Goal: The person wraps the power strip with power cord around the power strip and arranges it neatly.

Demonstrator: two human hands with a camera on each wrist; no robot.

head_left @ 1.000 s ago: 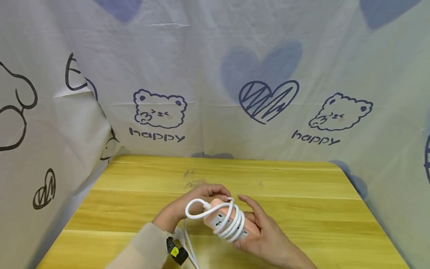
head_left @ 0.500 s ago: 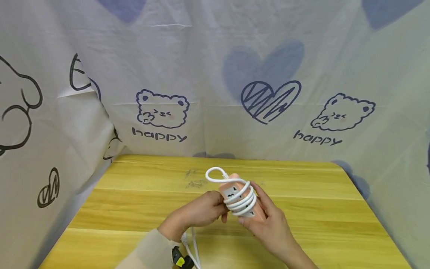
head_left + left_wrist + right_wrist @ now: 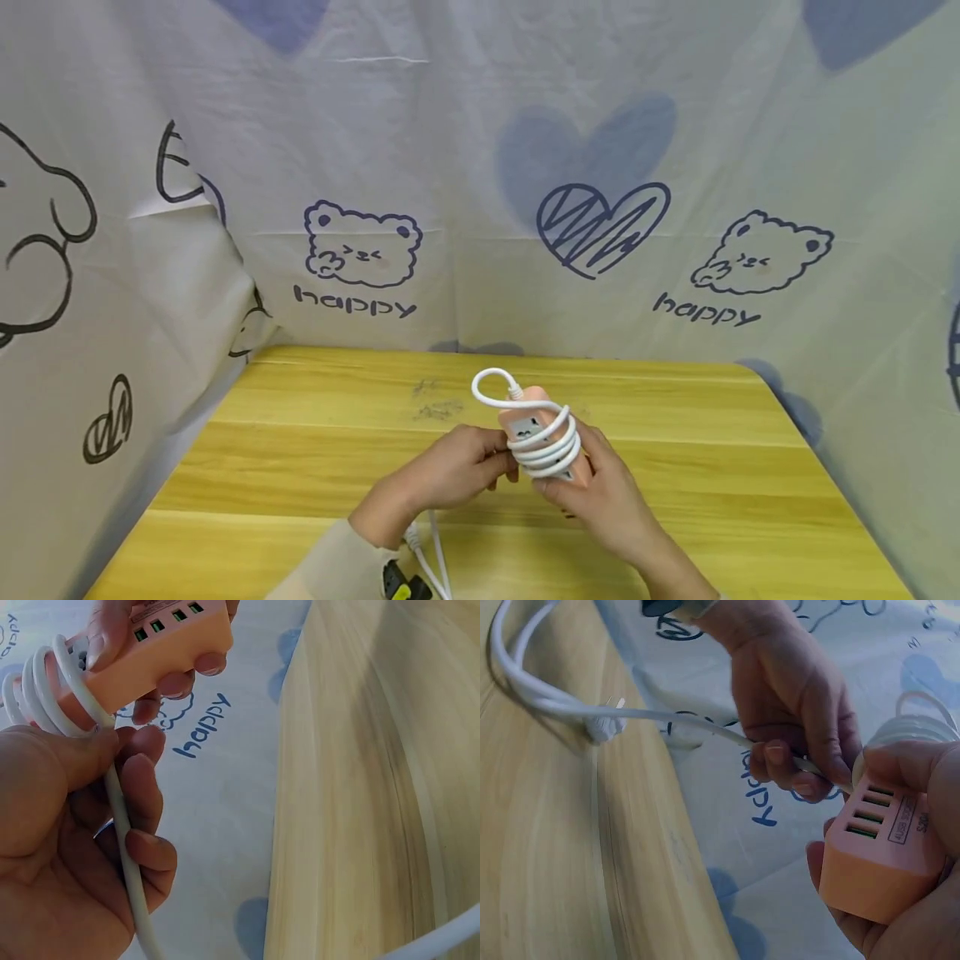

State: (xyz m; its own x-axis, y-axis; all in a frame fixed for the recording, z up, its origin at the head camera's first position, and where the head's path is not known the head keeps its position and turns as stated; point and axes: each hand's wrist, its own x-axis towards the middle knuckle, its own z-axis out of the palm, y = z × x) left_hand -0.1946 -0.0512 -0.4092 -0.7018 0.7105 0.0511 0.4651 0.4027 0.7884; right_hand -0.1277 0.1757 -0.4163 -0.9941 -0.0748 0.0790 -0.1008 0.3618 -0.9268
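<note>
My right hand point(image 3: 611, 496) grips a pink power strip point(image 3: 877, 877) by its end with the USB ports, holding it tilted above the table. Several turns of white cord point(image 3: 551, 454) wrap round the strip's middle, and a loop of it sticks out at the far end. Close beside the strip, my left hand point(image 3: 75, 817) pinches the cord between thumb and forefinger where it leaves the coil. Its other fingers curl loosely round the cord, which runs down past the palm. The plug point(image 3: 606, 724) at the cord's free end lies on the table.
The wooden table point(image 3: 300, 467) spreads under both hands, with dark scuff marks near its middle. Slack cord point(image 3: 525, 682) loops on the table near the plug. A white curtain point(image 3: 480, 167) printed with hearts and bears hangs behind and at the sides.
The strip and both hands have moved away from me and slightly right. My left hand has gone from above the strip to its left side, and the strip has shifted slightly within the last half second.
</note>
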